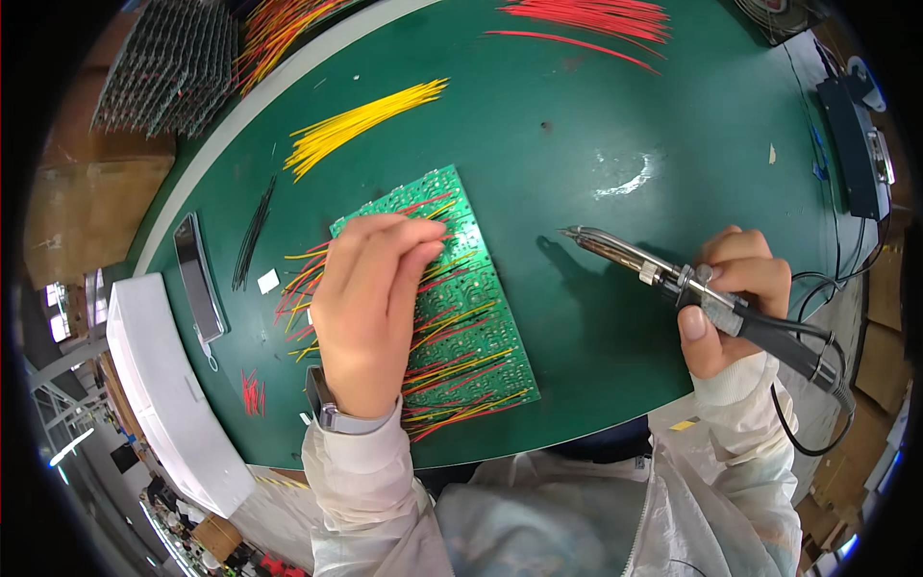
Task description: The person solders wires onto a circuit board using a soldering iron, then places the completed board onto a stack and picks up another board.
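A green circuit board (495, 332) lies tilted on the table, with rows of red and yellow wires across it, several reaching past its left edge. My left hand (370, 298) is over the board's upper left part, thumb and fingertips pinched together. A bit of red wire (446, 237) shows at those fingertips; most of it is hidden by the hand. To the right of the board, my right hand (735, 293) grips a soldering iron (663, 274) with a metal feed tube along it. Its tip points left, held above the table and apart from the board.
Yellow wires (361, 125) lie bundled behind the board, red wires (596, 21) at the far edge. Black wires (254, 231), a phone (200, 274) and short red wires (253, 394) are at left, beside a white box (168, 385). A dark device (854, 144) with cables stands far right.
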Demonstrator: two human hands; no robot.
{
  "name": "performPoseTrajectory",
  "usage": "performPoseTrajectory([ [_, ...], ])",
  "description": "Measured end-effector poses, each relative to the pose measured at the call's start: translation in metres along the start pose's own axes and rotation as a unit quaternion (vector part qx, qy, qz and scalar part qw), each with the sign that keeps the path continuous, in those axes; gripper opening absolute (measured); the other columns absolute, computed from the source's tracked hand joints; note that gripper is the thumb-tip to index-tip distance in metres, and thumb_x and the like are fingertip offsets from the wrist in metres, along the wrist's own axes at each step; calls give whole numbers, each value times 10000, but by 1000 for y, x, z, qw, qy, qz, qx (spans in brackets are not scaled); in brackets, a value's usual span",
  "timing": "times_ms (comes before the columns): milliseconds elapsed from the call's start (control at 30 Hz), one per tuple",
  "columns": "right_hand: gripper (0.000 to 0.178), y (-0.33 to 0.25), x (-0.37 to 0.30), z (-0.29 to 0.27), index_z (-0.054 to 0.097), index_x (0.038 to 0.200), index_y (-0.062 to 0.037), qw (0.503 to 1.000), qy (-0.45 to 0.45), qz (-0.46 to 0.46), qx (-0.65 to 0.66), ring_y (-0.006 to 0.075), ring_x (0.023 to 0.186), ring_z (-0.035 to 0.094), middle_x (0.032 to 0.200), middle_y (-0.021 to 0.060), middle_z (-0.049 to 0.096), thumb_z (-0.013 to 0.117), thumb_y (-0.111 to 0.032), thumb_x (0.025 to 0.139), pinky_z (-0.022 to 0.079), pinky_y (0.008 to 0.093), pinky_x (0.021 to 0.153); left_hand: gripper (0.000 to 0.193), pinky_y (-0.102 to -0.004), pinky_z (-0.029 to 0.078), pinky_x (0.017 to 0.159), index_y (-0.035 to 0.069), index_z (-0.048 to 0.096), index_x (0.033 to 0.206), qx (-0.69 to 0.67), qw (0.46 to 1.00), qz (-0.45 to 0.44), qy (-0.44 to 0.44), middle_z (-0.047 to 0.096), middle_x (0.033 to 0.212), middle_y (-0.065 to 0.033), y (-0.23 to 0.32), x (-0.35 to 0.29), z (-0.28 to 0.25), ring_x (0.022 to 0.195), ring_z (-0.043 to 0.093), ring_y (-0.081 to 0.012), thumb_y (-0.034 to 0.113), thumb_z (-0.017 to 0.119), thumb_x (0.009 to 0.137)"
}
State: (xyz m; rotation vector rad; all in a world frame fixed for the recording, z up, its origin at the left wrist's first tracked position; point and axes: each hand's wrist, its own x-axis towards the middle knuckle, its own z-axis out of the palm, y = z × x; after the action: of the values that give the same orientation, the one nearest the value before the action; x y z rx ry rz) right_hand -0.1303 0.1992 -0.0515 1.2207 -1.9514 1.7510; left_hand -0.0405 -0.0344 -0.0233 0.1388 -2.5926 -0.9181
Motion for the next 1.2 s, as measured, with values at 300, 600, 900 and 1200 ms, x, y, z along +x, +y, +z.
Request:
performPoseTrajectory([
  [300,309,11,19,34,431,875,-3,998,-7,31,49,127,593,452,738,106,494,641,-89,666,382,230,538,147,-232,453,570,-12,575,828,20,1000,4,-2,552,813,-76,-6,-9,11,656,557,-148,-76,619,704],
  [600,346,9,18,28,396,888,-7,998,-10,46,30,123,569,439,748,122,483,643,-151,695,391,231,533,161,-246,451,583,-7,599,779,15,1000,25,9,556,792,-69,-11,-8,13,655,555,-157,-86,651,648],
  [900,332,-1,13,35,408,820,-73,996,7,93,-14,144,549,385,689,78,409,648,-232,656,321,247,510,168,-248,449,574,2,601,763,33,998,58,22,562,763,-72,-14,-8,16,646,555,-163,-81,664,630],
  [1200,349,-2,12,32,415,839,-78,995,-9,100,-6,145,548,398,694,76,409,655,-246,651,330,243,499,165,-240,454,554,2,596,758,28,998,48,18,561,761,-76,-14,-8,17,635,554,-156,-83,661,632],
])
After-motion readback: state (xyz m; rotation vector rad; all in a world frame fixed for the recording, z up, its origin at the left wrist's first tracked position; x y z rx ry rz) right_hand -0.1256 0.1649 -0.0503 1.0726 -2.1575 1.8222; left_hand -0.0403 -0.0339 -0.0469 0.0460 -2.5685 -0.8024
